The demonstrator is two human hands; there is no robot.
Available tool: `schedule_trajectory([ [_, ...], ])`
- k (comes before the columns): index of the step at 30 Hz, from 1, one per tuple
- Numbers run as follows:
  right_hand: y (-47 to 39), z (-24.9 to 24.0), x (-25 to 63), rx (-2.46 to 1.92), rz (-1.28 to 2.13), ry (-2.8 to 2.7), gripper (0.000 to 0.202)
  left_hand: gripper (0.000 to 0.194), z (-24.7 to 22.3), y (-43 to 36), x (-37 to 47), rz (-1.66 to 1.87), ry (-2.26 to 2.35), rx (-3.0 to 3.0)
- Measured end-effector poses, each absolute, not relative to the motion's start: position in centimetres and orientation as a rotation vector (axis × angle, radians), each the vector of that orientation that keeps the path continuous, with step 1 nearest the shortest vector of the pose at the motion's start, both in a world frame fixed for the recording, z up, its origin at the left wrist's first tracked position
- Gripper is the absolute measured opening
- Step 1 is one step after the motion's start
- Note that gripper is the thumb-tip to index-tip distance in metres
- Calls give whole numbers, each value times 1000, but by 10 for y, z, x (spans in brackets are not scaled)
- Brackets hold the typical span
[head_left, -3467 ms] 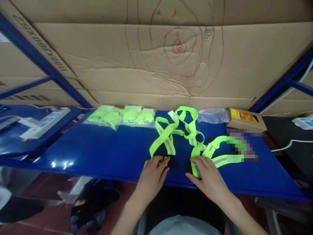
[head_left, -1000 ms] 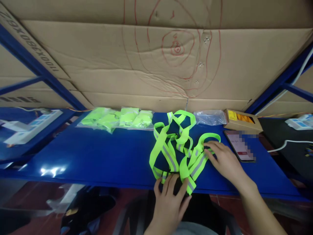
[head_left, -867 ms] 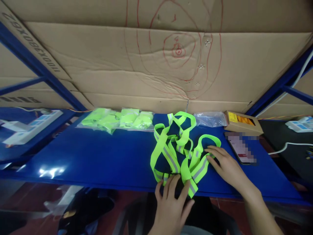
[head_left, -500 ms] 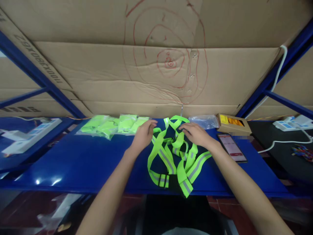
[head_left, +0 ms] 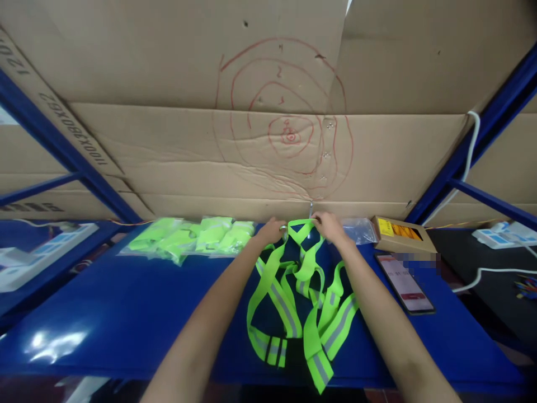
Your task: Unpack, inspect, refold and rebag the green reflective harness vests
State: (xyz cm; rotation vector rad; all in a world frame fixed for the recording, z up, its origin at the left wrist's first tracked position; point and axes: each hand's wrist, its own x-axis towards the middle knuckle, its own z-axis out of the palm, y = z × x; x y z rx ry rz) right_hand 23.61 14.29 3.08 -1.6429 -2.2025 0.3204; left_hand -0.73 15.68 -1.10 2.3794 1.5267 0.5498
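Note:
A neon-green strap harness [head_left: 279, 296] with grey reflective stripes lies loosely spread on the blue table [head_left: 126, 313]. My left hand [head_left: 273, 230] is closed at the upper left of the harness, its fingers pinching the strap beside a small shiny spot. At the upper right corner of the same top loop, my right hand [head_left: 328, 225] pinches the green band between thumb and fingers. The straps' lower ends, with black sliders, hang toward the table's front edge.
Bagged green bundles [head_left: 184, 238] lie at the back left. Behind my right hand are a clear plastic bag [head_left: 359, 230] and an open cardboard box [head_left: 403, 235]. A phone [head_left: 405, 282] lies at right. Power strips [head_left: 48, 254] sit beyond both sides; cardboard [head_left: 188, 140] stands behind.
Both hands have moved inward to the top of the harness and closed on it. The top loop is now spread into a flatter shape. The camera view has tilted up.

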Motion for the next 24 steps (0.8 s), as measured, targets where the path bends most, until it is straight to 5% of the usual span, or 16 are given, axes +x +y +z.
schedule_trajectory([
  [7, 153, 31, 249, -1291, 593, -2135, 19, 30, -1, 146, -19, 789, 1569, 2356],
  [15, 142, 39, 230, -1070, 921, -2004, 26, 55, 39, 138, 12, 885, 1316, 2383],
  [20, 140, 47, 241, -1073, 1031, -1907, 37, 22, 42, 137, 22, 992, 1350, 2380],
  [24, 152, 35, 252, -1269, 962, -1804, 35, 19, 44, 138, 19, 1125, 1387, 2315],
])
